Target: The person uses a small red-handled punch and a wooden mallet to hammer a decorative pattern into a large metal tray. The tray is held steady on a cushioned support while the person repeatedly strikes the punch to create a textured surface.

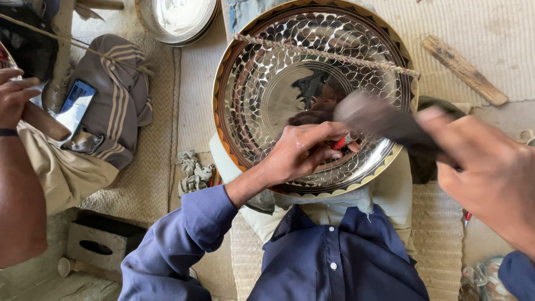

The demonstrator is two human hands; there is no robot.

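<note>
A large shiny metal plate (pixel 262 78) with an engraved leaf pattern and a brown and gold rim rests tilted on my lap. My left hand (pixel 298 153) lies on its lower inner part, pinching a small red-tipped chisel (pixel 340 143) against the metal. My right hand (pixel 487 175) is raised at the right, gripping a dark hammer (pixel 379 120) whose head is blurred just above the chisel. A rough cord (pixel 329 54) runs across the plate's upper part.
Another person's arm and hand (pixel 14 161) are at the left edge, holding a wooden handle (pixel 44 122). A phone (pixel 75 103) lies on striped cloth. A steel bowl (pixel 178 19) sits at the top, a wooden stick (pixel 463 69) at the upper right, a rag (pixel 194 173) beside my arm.
</note>
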